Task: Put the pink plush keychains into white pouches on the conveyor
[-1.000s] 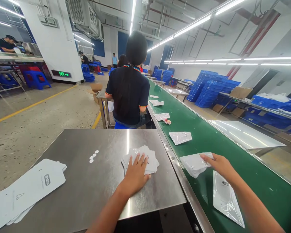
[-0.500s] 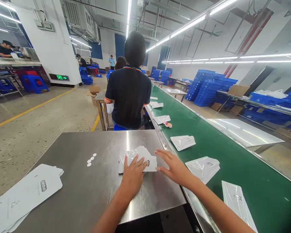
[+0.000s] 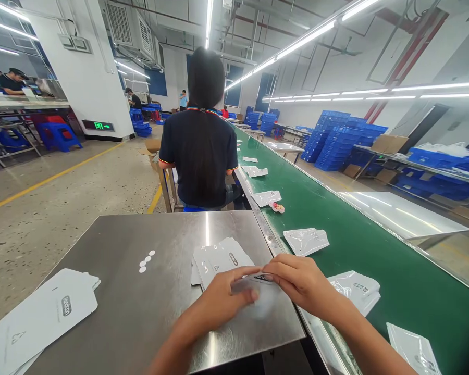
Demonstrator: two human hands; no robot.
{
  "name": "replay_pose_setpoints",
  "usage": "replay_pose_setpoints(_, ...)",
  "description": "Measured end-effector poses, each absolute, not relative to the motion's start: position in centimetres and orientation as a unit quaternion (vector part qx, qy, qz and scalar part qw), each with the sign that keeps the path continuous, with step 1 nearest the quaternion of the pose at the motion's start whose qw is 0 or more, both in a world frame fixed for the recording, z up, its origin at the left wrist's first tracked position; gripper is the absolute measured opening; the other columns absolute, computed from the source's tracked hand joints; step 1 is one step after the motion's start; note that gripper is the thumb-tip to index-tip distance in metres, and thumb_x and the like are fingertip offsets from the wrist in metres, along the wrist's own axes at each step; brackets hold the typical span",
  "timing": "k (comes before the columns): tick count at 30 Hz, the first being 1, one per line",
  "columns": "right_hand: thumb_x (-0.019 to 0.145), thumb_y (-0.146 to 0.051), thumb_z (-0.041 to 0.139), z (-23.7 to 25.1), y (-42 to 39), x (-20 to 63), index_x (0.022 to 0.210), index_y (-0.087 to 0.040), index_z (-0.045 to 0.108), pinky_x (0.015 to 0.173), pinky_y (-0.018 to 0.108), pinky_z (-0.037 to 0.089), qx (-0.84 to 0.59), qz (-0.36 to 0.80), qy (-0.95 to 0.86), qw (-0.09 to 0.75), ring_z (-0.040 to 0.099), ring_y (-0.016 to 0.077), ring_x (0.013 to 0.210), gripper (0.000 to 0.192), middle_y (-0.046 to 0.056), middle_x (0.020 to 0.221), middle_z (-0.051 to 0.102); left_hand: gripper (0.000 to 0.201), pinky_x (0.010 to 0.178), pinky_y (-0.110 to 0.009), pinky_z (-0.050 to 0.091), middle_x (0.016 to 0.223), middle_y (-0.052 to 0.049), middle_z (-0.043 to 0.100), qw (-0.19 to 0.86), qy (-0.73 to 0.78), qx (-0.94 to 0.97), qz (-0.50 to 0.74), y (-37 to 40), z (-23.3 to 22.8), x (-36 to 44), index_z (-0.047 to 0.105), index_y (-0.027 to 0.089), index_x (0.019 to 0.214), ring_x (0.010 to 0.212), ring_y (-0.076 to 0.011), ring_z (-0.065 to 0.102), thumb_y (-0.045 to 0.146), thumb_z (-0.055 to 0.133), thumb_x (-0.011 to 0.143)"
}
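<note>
Both my hands meet over the near right part of the steel table (image 3: 125,291). My left hand (image 3: 226,294) and my right hand (image 3: 297,281) together pinch a clear plastic pouch (image 3: 258,297) with a dark label, lifted just above the table. Behind it lies a small stack of white card pieces (image 3: 219,259) on the table. More clear pouches ride the green conveyor belt (image 3: 375,250) to my right, the nearest one (image 3: 355,289) just beyond my right wrist.
A larger stack of white flat cards (image 3: 39,317) lies at the table's near left, with a few small white round stickers (image 3: 146,261) mid-table. A seated person in a dark shirt (image 3: 201,151) works directly ahead beside the belt. Blue crates (image 3: 336,140) stand far right.
My right hand left the pouch on the belt and came across to the table. Both hands have picked up one clear pouch from the stack area; the belt's pouches moved toward me.
</note>
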State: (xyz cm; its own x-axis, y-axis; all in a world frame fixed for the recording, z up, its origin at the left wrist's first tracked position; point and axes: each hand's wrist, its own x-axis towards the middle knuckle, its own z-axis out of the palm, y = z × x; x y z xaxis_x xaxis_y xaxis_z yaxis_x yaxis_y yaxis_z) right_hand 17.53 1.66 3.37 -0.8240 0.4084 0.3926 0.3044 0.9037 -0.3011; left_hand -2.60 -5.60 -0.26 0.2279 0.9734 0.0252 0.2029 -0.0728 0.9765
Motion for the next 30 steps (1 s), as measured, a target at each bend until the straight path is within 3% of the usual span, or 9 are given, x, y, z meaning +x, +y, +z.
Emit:
replay_pose_setpoints(3,0.094,-0.030,0.037,3.8,2.2,17.2,0.089,-0.019,0.065,0.058,0.021,0.041,-0.197,0.154,-0.953,0.169,0.054,0.0106,0.064,0.031,0.003,0.074,0.060,0.049,0.081,-0.031,0.044,0.108,-0.005,0.064,0.623,0.395,0.557,0.383,-4.6,-1.6,-2.0,0.058,0.019,0.116,0.094,-0.0220,0.058,0.036,0.069,0.071)
replay_pose_setpoints(6,0.091,-0.040,0.042,3.1,5.9,16.5,0.091,-0.020,0.066,0.065,0.022,0.044,-0.204,0.260,-0.940,0.086,0.059,0.0123,0.073,0.032,0.002,0.081,0.065,0.047,0.073,-0.031,0.045,0.087,-0.008,0.066,0.700,0.407,0.430,0.398,-3.8,-3.6,-1.1,0.062,0.012,0.105,0.080,-0.0205,0.060,0.049,0.062,0.075)
replay_pose_setpoints(8,0.090,-0.048,0.039,2.3,10.2,16.2,0.100,-0.022,0.065,0.073,0.022,0.046,-0.284,0.280,-0.916,0.050,0.060,0.0145,0.084,0.038,0.001,0.093,0.067,0.050,0.074,-0.033,0.045,0.087,-0.009,0.066,0.718,0.431,0.357,0.414,-3.6,-4.6,-0.5,0.062,0.012,0.105,0.081,-0.0205,0.060,0.052,0.058,0.077)
replay_pose_setpoints(12,0.095,-0.041,0.028,0.1,19.7,16.0,0.114,-0.016,0.057,0.090,0.032,0.041,-0.556,0.141,-0.816,0.068,0.053,0.0219,0.108,0.043,0.011,0.117,0.058,0.052,0.071,-0.031,0.045,0.082,-0.010,0.066,0.721,0.430,0.323,0.437,-3.5,-5.7,0.4,0.066,0.009,0.098,0.075,-0.0190,0.059,0.054,0.063,0.071)
replay_pose_setpoints(16,0.091,-0.035,0.047,-2.2,24.5,15.9,0.116,-0.013,0.052,0.087,0.042,0.045,-0.623,0.105,-0.775,0.030,0.054,0.0214,0.103,0.034,0.011,0.117,0.054,0.052,0.060,-0.024,0.038,0.068,-0.007,0.062,0.700,0.429,0.315,0.476,-3.2,-6.8,0.7,0.068,0.005,0.083,0.059,-0.0130,0.052,0.053,0.071,0.063)
replay_pose_setpoints(21,0.086,-0.033,0.055,-3.9,23.4,15.6,0.106,-0.013,0.056,0.083,0.041,0.046,-0.641,0.082,-0.763,-0.011,0.056,0.0202,0.097,0.028,0.009,0.110,0.056,0.045,0.057,-0.021,0.035,0.068,-0.004,0.058,0.692,0.405,0.333,0.496,-3.1,-6.8,0.8,0.064,0.007,0.081,0.059,-0.0104,0.049,0.044,0.077,0.059)
replay_pose_setpoints(25,0.080,-0.034,0.059,-2.5,19.7,15.6,0.093,-0.011,0.059,0.080,0.037,0.044,-0.615,0.085,-0.784,0.027,0.058,0.0246,0.094,0.026,0.015,0.105,0.058,0.044,0.058,-0.022,0.035,0.070,-0.001,0.056,0.676,0.394,0.369,0.502,-3.3,-6.3,0.7,0.060,0.010,0.086,0.061,-0.0104,0.048,0.041,0.076,0.059)
replay_pose_setpoints(27,0.085,-0.041,0.049,-1.1,17.0,15.7,0.095,-0.015,0.057,0.077,0.033,0.045,-0.590,0.096,-0.799,0.064,0.060,0.0204,0.088,0.029,0.010,0.100,0.060,0.040,0.060,-0.022,0.036,0.071,0.000,0.055,0.653,0.404,0.386,0.512,-3.3,-6.4,0.7,0.059,0.011,0.084,0.062,-0.0106,0.048,0.038,0.075,0.061)
replay_pose_setpoints(30,0.088,-0.051,0.039,1.1,12.0,16.0,0.096,-0.017,0.053,0.067,0.027,0.049,-0.505,0.236,-0.805,0.204,0.061,0.0144,0.073,0.038,0.005,0.088,0.062,0.034,0.063,-0.022,0.037,0.073,0.000,0.055,0.604,0.425,0.422,0.525,-3.3,-6.9,0.8,0.058,0.012,0.085,0.067,-0.0118,0.049,0.035,0.073,0.065)
